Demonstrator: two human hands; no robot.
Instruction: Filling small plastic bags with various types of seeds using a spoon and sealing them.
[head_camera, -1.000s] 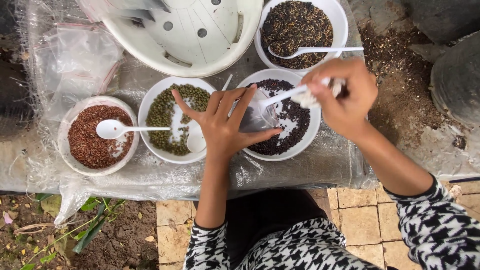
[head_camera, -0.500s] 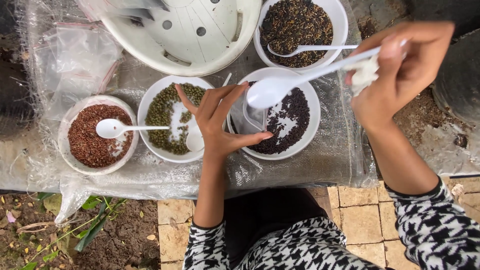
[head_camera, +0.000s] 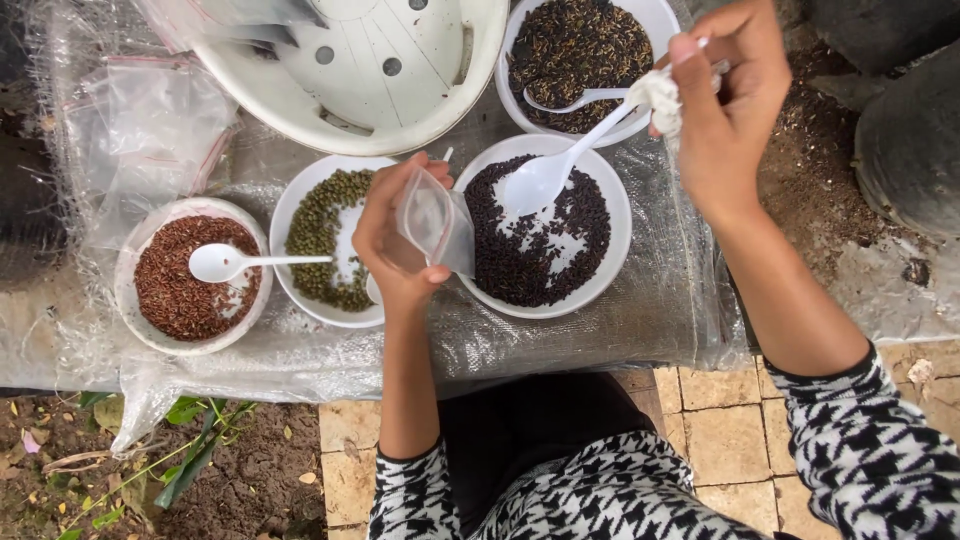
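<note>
The left hand (head_camera: 392, 240) pinches a small clear plastic bag (head_camera: 436, 222) between thumb and fingers, holding it just above the gap between the bowl of green beans (head_camera: 322, 240) and the bowl of dark seeds (head_camera: 545, 232); the right hand (head_camera: 728, 100) has its fingers curled tight around the handle of a white plastic spoon (head_camera: 545, 178), whose bowl hangs over the dark seeds. To the left sits a bowl of reddish-brown grains (head_camera: 190, 275) with its own white spoon (head_camera: 225, 262); everything rests on a surface covered in clear plastic sheeting (head_camera: 560, 340), with a large white perforated tub (head_camera: 370, 70) behind.
</note>
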